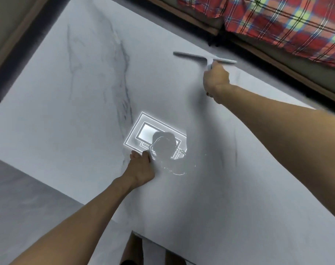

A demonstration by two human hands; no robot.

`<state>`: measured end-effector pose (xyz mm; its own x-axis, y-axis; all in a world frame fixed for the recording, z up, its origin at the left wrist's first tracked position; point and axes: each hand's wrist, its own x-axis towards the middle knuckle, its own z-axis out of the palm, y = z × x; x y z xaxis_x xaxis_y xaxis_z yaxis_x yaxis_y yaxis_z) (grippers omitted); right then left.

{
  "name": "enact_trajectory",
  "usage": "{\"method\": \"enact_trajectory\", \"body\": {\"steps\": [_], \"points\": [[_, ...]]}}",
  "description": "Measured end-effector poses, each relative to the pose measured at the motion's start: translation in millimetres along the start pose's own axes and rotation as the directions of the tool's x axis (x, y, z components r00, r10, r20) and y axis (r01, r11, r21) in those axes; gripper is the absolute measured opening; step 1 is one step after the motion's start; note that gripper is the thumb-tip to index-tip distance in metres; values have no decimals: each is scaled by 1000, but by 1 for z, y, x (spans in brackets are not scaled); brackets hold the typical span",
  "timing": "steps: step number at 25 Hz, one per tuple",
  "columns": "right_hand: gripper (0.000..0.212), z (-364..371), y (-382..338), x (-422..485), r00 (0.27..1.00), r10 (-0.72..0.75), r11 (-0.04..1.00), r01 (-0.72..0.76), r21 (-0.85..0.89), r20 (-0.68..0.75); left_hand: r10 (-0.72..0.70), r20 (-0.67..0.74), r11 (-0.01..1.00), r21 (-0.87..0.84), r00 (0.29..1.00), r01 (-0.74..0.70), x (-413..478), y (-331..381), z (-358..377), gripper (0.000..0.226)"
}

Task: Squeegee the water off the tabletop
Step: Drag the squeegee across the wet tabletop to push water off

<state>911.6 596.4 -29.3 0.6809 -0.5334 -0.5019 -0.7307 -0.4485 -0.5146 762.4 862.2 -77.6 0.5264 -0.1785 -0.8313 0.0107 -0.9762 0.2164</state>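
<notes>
The desk (71, 104) was white with thin grey streaks, and it filled most of the view. The right hand (216, 79) was stretched out to the far right part of the desk. Its fingers were curled tight around the short handle of a grey squeegee (205, 57). The long blade of the squeegee lay across the desk near the far edge, and it looked to be touching the top. The left hand (141, 165) was nearer, about in the middle of the desk. It lay flat on the top with the fingers a little spread, and it held nothing. Just to the right of that hand sat a small puddle of water (172, 165), with its edge shining in a wavy line. A bright ceiling light showed as a shiny square (143, 132) on the desk, just beyond the left hand, and a dark round shadow covered part of it. The puddle was well apart from the squeegee. Past the far right edge of the desk was a cloth (277, 22) with red, green and white checks. A grey floor (29, 197) showed at the near left.
</notes>
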Motion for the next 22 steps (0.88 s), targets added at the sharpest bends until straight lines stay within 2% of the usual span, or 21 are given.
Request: {"method": "enact_trajectory", "body": {"steps": [3,5,7,10,13,17,22], "points": [[39,29,14,-48,970,-220,947,239,-215,108,23,38,1000,-17,999,-23,-4,-6,-5,42],[49,44,35,-85,938,-291,908,333,-253,190,63,17,997,-50,998,-62,-5,-10,-6,34],[51,47,58,-124,907,-317,880,390,-270,277,82,-44,987,-136,996,-87,-11,-15,-6,27],[52,42,98,-176,842,-331,791,493,-362,425,40,-228,973,-211,973,-89,-23,-29,2,19],[53,25,140,-209,828,-321,763,513,-392,459,-14,-317,952,-295,948,-85,-37,-42,15,8],[52,-11,193,-233,848,-261,728,487,-483,461,-19,-375,945,-310,927,-106,-51,-44,19,17],[51,-62,230,-252,898,-183,702,403,-586,399,-15,-372,963,-256,928,-87,-50,-41,15,20]]}}
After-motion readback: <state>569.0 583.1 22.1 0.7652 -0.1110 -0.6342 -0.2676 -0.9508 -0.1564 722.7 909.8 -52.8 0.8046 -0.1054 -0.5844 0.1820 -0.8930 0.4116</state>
